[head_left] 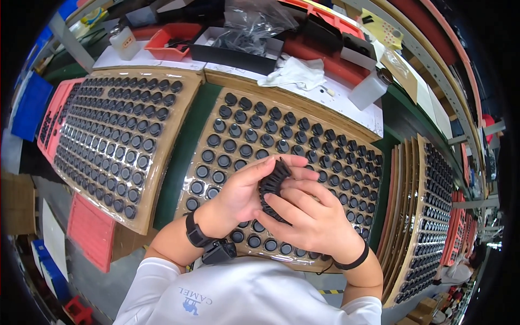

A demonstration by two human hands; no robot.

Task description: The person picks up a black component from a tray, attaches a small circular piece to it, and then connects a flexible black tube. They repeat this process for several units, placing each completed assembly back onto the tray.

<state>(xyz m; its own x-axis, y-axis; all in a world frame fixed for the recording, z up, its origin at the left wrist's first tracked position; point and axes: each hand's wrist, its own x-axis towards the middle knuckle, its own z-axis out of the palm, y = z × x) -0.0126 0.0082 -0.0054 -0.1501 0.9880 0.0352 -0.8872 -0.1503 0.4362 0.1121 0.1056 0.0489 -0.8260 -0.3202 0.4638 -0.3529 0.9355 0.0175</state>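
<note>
Both my hands are raised over the middle sheet of parts, close together around a curved black ribbed piece (275, 177). My left hand (238, 189) holds it from the left, with fingers passing behind its upper end. On the right side, my right hand (306, 214) has its fingers bent against the lower part. The palms and fingers hide some of the piece. Beneath them, rows of small round black caps (266, 141) stand on a cardboard-backed sheet (186, 187) under clear plastic. My hands cover the caps in its middle.
Another capped sheet (154, 184) lies left; upright sheets (414, 216) stack at right. Along the back are a clear bottle (123, 42), red bin (165, 49), black box (233, 57), white cloth (298, 73) and translucent bottle (369, 91). A red tray (89, 230) sits lower left.
</note>
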